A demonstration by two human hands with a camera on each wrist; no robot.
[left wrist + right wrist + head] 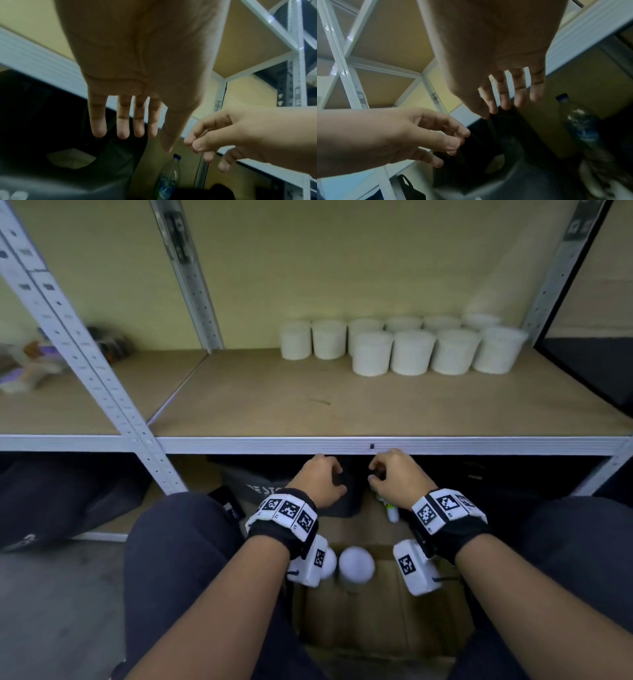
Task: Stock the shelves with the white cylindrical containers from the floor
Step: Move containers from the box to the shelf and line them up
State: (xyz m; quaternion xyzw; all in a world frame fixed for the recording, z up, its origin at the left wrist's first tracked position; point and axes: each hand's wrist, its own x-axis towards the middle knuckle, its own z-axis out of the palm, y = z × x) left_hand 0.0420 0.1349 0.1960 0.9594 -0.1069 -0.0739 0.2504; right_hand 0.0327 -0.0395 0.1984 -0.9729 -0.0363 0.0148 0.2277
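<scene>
Several white cylindrical containers (411, 347) stand in two rows at the back right of the wooden shelf (291, 402). Down between my knees an open cardboard box (376, 611) holds a white container (356, 565) seen from above, and a second one (329, 563) is half hidden behind my left wrist camera. My left hand (322, 477) and right hand (394, 474) hover side by side just below the shelf's front rail (445, 445). Both are empty. Loose, relaxed fingers (122, 121) show in the left wrist view, and the right wrist view shows the same of its fingers (505, 94).
A black bag (263, 487) and a plastic bottle (169, 175) sit under the shelf ahead of my hands. Perforated metal uprights (102, 392) divide the bays. Clutter (30, 364) lies on the left shelf. A dark bag (61, 501) sits at lower left, a black panel (589, 368) at right.
</scene>
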